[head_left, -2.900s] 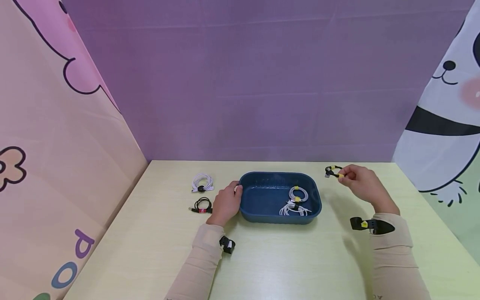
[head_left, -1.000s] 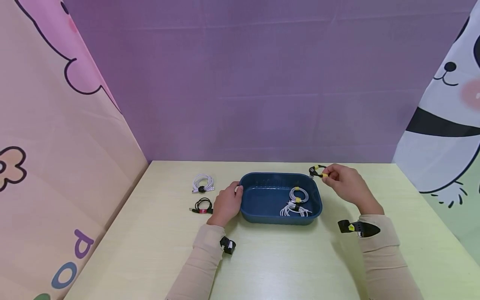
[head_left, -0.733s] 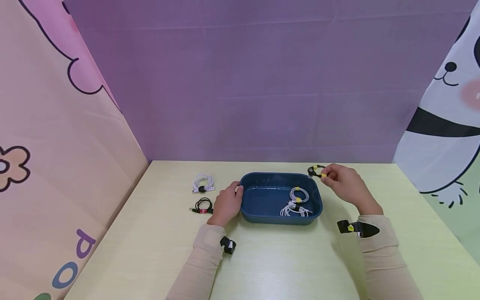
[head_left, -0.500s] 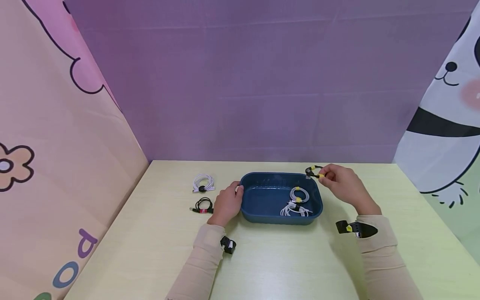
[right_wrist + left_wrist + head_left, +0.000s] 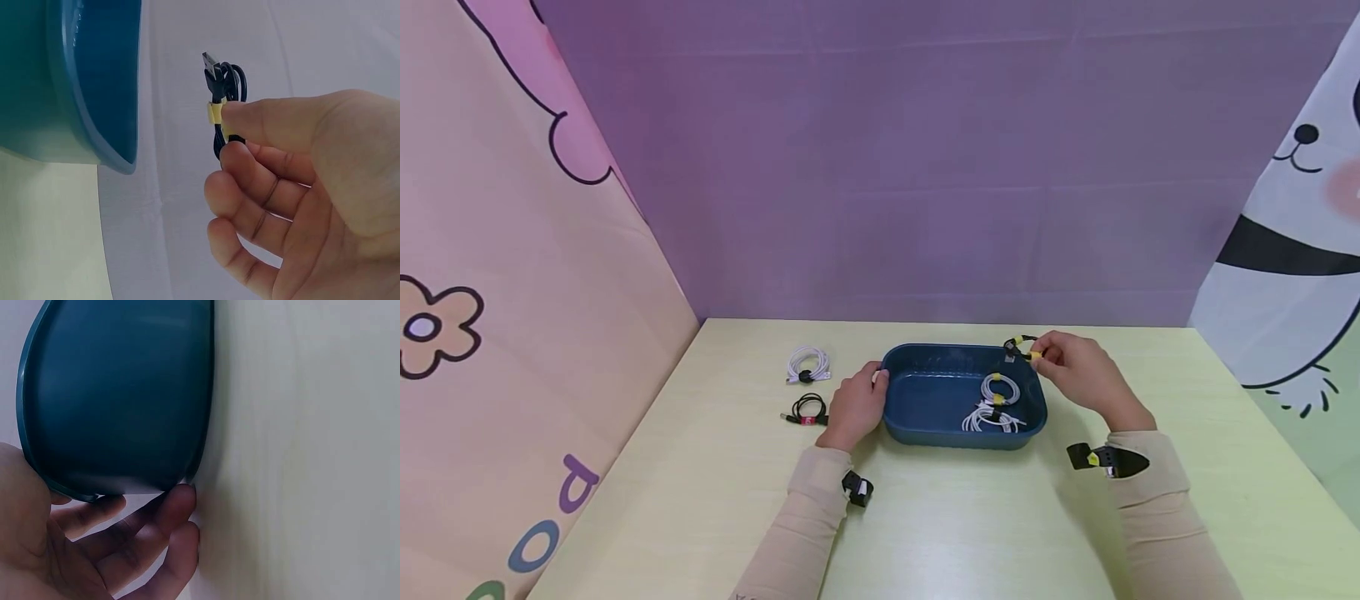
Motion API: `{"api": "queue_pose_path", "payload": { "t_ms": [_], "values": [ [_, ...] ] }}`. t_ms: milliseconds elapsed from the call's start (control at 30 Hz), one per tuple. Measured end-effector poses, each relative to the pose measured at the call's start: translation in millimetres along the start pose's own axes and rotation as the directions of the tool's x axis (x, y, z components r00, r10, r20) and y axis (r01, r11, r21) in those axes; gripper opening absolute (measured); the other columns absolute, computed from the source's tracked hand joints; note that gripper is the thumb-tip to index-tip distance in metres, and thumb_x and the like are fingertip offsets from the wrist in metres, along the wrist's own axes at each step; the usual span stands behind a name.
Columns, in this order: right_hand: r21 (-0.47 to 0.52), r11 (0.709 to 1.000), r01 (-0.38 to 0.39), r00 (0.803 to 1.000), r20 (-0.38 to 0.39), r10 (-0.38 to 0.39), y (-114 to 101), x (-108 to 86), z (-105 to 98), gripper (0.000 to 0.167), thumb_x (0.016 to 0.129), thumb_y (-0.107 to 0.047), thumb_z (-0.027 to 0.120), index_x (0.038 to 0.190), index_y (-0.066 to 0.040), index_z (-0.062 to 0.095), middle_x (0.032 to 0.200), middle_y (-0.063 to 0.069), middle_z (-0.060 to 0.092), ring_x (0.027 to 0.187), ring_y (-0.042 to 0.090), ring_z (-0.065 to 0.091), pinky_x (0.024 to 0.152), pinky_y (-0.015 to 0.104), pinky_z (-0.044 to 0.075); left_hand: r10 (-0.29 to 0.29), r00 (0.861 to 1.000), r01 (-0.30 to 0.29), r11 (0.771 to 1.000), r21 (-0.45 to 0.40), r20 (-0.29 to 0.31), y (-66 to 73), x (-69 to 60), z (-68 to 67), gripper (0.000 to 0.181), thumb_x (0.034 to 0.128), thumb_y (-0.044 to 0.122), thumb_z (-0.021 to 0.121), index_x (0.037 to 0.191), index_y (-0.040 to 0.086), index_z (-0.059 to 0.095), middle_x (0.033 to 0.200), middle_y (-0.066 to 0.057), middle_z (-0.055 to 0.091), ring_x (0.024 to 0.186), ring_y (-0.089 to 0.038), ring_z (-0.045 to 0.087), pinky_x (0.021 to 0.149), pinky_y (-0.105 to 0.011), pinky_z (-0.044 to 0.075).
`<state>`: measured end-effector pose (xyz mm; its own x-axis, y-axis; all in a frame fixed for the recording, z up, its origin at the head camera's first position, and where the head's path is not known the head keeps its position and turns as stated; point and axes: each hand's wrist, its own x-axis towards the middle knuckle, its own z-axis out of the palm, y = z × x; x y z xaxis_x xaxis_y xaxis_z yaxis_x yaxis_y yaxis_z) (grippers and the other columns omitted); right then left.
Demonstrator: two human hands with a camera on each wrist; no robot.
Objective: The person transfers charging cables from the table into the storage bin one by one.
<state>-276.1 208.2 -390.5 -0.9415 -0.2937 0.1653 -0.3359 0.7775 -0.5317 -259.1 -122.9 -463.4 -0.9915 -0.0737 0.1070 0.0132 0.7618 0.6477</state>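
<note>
My right hand (image 5: 1081,373) pinches a coiled black USB cable (image 5: 1013,348) by its yellow tie, above the back right corner of a blue plastic bin (image 5: 917,436). The right wrist view shows the cable's metal plug (image 5: 211,64) pointing up between thumb and fingertips. At the bin's left end my left hand (image 5: 855,408) holds the rim, its curled fingers against the outer wall in the left wrist view. Inside the bin's right half lie a white cable coil with yellow ties (image 5: 1000,389) and a white cable bundle with a black tie (image 5: 992,417).
Left of the bin a white cable coil with a black tie (image 5: 808,364) lies on the pale table (image 5: 955,525). In front of it is a black cable with a red tie (image 5: 807,409). A purple cloth (image 5: 880,167) hangs behind the table.
My right hand has carried the black USB cable leftward, from right of the bin to over its back right corner. The left hand has stayed on the bin.
</note>
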Motion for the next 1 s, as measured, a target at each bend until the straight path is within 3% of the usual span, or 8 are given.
{"api": "queue_pose_path", "payload": {
  "t_ms": [333, 1000],
  "values": [
    [-0.023, 1.000, 0.014, 1.000, 0.016, -0.014, -3.6, 1.1, 4.7, 0.012, 0.097, -0.012, 0.068, 0.107, -0.004, 0.067, 0.082, 0.006, 0.064, 0.071, 0.019, 0.053, 0.064, 0.032, 0.043, 0.001, 1.000, -0.001, 1.000, -0.002, 0.000, -0.2, 0.4, 0.9, 0.041, 0.1096, 0.035, 0.044, 0.141, 0.013, 0.060, 0.117, -0.015, 0.075, 0.096, -0.037, 0.072, 0.076, -0.049, 0.055],
    [-0.036, 0.998, 0.042, 0.998, 0.040, -0.040, -12.0, 3.5, 15.7, 0.012, 0.097, -0.013, 0.069, 0.106, -0.005, 0.068, 0.081, 0.004, 0.064, 0.070, 0.018, 0.053, 0.065, 0.031, 0.043, 0.016, 1.000, -0.016, 1.000, -0.012, 0.000, -2.6, 1.2, 2.0, 0.041, 0.1095, 0.034, 0.045, 0.140, 0.012, 0.060, 0.114, -0.015, 0.076, 0.090, -0.033, 0.072, 0.069, -0.043, 0.054]
  ]
}}
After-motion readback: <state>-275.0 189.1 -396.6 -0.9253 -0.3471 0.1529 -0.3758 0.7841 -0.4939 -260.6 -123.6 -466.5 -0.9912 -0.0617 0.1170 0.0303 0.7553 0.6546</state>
